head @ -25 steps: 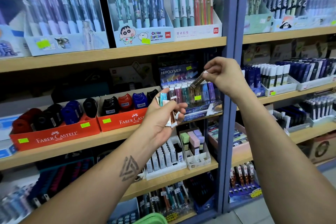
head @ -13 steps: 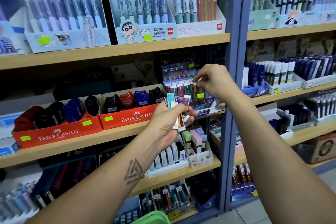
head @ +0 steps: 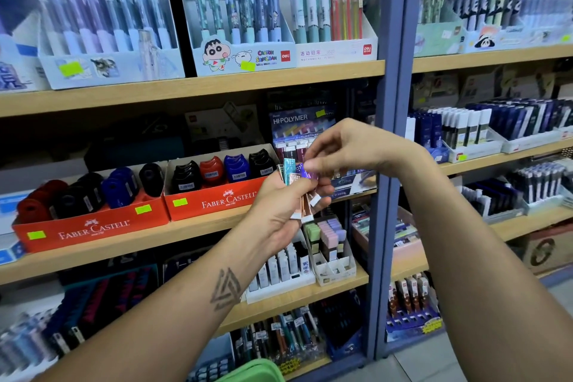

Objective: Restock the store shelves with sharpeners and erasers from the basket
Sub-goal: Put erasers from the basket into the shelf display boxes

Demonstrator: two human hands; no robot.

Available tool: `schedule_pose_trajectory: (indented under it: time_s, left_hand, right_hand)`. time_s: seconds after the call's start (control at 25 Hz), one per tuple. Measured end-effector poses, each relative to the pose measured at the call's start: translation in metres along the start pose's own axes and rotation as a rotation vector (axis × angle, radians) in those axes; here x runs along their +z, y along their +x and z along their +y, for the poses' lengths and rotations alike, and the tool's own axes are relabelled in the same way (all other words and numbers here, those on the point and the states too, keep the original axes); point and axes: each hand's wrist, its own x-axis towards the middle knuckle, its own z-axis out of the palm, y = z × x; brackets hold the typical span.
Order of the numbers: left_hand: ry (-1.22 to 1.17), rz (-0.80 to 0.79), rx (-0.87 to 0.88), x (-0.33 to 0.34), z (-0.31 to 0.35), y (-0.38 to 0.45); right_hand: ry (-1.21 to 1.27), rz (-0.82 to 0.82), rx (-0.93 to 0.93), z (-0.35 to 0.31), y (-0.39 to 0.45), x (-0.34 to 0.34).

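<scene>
Erasers [head: 294, 186], slim sticks fanned upright in left hand [head: 279, 214] grip before the shelf [head: 192, 87]; right hand [head: 350, 149] directly above, fingertips pinching one top end.

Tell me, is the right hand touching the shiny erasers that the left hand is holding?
Touching. The head view shows the right hand with its fingertips pinching the top of the purple one among the shiny erasers fanned in the left hand.

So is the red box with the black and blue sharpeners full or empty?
Nearly full. The right red Faber-Castell box holds a row of black, red and blue sharpeners across its whole width.
</scene>
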Motion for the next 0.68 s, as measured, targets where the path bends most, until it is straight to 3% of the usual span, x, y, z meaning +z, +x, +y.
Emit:
schedule_pose_trajectory:
  time_s: [0.16, 0.28, 0.32, 0.48, 0.68]
  left_hand:
    - [-0.078, -0.011, -0.044, 0.004, 0.001, -0.002]
    - [-0.179, 0.063, -0.026, 0.003, 0.005, 0.001]
    - [-0.213, 0.090, -0.003, 0.003, 0.007, 0.003]
    - [-0.259, 0.208, 0.063, 0.007, 0.012, 0.010]
    - [-0.334, 0.249, 0.082, 0.000, 0.011, 0.016]
  right_hand:
    - [0.080, 0.042, 0.017, 0.006, 0.002, 0.006]
    - [0.023, 0.197, -0.039, 0.001, 0.001, 0.004]
    - [0.003, 0.184, -0.050, -0.002, -0.001, 0.001]
    - [-0.074, -0.155, 0.056, -0.021, -0.006, 0.007]
    - [0.085, -0.094, 0.053, -0.021, 0.000, 0.024]
